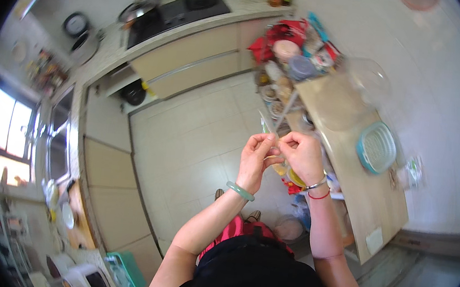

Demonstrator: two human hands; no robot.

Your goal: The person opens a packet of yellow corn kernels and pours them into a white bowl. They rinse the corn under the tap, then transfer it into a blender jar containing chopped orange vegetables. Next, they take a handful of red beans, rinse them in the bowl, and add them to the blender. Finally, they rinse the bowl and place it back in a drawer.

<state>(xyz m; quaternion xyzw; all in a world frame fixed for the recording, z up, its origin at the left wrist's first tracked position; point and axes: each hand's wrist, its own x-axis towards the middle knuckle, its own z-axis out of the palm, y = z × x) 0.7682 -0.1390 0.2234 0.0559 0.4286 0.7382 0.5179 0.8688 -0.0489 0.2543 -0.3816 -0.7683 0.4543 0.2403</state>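
Note:
Both hands meet in front of my body, above the floor beside the wooden table. My left hand, with a pale green bangle on its wrist, is closed in a pinch. A thin, pale strip with some green on it sticks up from its fingertips; its kind is too blurred to tell. My right hand, wearing a silver bangle and a red cord, pinches right beside the left fingertips. Whatever lies between its fingers is mostly hidden.
To the right, the wooden table bears a teal basket and a clear dome cover. Jars, bags and tubs crowd its far end, including a purple-lidded tub. Ahead is a counter with a black cooktop; cabinets line the left.

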